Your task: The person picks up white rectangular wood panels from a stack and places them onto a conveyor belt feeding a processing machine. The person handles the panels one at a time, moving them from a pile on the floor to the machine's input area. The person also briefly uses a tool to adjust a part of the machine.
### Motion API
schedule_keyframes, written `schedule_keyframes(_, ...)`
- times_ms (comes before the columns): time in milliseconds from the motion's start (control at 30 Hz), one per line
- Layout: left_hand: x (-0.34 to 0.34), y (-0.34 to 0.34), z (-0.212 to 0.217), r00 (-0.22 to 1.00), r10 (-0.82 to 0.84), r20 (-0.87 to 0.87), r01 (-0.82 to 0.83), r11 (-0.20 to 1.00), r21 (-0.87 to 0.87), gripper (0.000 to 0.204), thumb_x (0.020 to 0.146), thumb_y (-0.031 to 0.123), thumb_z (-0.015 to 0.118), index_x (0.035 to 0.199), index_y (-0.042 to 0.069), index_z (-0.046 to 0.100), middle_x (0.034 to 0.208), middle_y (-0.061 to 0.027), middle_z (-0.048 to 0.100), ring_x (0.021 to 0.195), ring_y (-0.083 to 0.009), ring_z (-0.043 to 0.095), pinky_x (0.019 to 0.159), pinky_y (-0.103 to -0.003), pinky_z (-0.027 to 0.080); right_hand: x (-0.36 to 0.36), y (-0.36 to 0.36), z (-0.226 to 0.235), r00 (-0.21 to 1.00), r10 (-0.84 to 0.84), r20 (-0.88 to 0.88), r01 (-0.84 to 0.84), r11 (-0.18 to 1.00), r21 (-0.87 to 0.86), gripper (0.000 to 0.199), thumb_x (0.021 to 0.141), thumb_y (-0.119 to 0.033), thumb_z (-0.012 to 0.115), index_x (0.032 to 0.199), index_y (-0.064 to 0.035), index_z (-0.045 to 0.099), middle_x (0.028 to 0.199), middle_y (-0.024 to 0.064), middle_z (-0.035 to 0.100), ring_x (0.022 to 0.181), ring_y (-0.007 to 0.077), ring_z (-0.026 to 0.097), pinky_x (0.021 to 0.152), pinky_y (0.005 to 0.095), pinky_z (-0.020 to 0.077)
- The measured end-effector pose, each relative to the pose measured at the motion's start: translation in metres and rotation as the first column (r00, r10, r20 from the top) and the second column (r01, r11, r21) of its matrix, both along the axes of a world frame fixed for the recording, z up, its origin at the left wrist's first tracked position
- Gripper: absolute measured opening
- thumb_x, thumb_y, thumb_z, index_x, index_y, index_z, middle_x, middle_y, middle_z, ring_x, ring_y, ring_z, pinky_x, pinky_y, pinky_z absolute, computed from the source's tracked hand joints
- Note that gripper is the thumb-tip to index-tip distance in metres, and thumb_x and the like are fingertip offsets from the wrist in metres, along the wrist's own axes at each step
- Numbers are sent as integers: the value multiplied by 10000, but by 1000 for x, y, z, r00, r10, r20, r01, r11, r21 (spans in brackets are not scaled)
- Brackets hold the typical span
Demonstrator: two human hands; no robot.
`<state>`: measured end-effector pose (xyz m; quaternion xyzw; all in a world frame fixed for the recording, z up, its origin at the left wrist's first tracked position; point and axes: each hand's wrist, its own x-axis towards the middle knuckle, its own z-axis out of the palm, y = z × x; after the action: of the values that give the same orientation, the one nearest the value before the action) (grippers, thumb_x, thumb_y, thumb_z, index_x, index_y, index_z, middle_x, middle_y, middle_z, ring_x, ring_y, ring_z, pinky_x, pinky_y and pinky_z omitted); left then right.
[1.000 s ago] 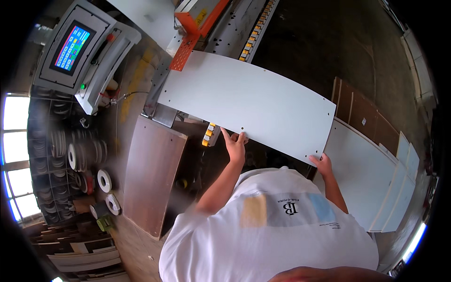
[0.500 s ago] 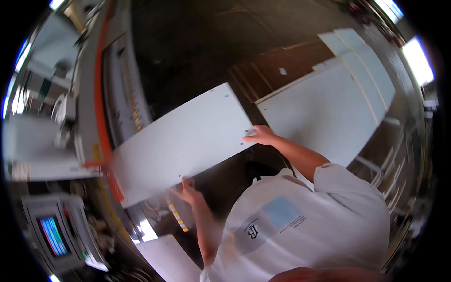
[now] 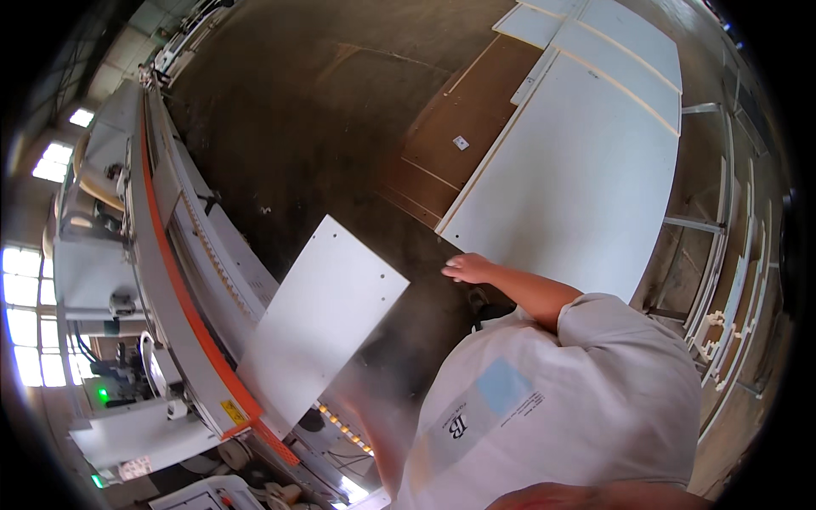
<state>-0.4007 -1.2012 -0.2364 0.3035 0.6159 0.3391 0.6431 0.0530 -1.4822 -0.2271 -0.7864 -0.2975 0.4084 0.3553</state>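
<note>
A white panel with small dark holes near its end lies over the side of a long machine with an orange stripe. My right hand is off the panel, its fingers loosely bent and apart with nothing in them. It hovers beside the near corner of a stack of large white boards. My left hand is smeared by motion near the panel's lower edge. Whether it touches the panel, and how its fingers lie, I cannot make out.
Brown boards lie left of the white stack, a small white label on them. At the right stands a metal rack with narrow strips. Yellow-marked rollers run beneath the panel's near side. Concrete floor stretches ahead.
My right hand has let go of the panel's corner. The panel has turned and sits further down and left in view. My left hand has moved lower. The whole view has swung.
</note>
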Motion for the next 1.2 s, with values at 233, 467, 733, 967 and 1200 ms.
schedule_keyframes(233, 136, -80, -2, 765, -643, 35, 639, 751, -165, 362, 1012, 217, 578, 1320, 26, 567, 1150, -149, 690, 978, -238, 688, 804, -357, 578, 54, -166, -87, 903, -406, -139, 369, 900, -231, 294, 965, -307, 589, 901, -40, 695, 797, 76, 731, 721, 165, 707, 656, 336, 572)
schedule_keyframes(467, 305, -99, 26, 64, -990, -125, 982, 85, -171, 385, 984, 206, 603, 1291, -26, 594, 1070, -127, 724, 871, -168, 697, 749, -271, 535, 116, -204, -64, 802, -569, 181, 590, 709, -385, 514, 817, -541, 704, 1030, -74, 707, 932, 79, 735, 912, 234, 705, 821, 380, 550)
schedule_keyframes(733, 531, -60, -35, -516, -698, -497, 845, -510, -160, 388, 958, 285, 581, 1231, 18, 649, 1038, -130, 743, 967, -245, 709, 870, -357, 533, 214, -194, -91, 690, -693, 211, 679, 517, -521, 805, 719, -550, 793, 1305, -49, 558, 1297, 149, 610, 1195, 292, 598, 972, 405, 503)
schedule_keyframes(967, 842, -122, -87, -465, -474, -748, 617, -779, 110, 337, 978, 236, 550, 1255, 75, 653, 1207, -162, 683, 1142, -358, 626, 965, -448, 504, 253, -169, -93, 637, -756, 146, 553, 317, -770, 1059, 606, -535, 891, 1388, 30, 454, 1319, 187, 562, 1217, 322, 586, 997, 416, 512)
schedule_keyframes(1200, 1069, -235, -136, -214, -319, -923, 438, -876, 202, 419, 962, 289, 594, 1359, 155, 582, 1395, -90, 568, 1243, -334, 542, 1007, -459, 482, 265, -158, -88, 623, -764, 167, 553, 279, -785, 964, 593, -496, 898, 1304, 29, 513, 1264, 206, 564, 1145, 338, 615, 939, 417, 540)
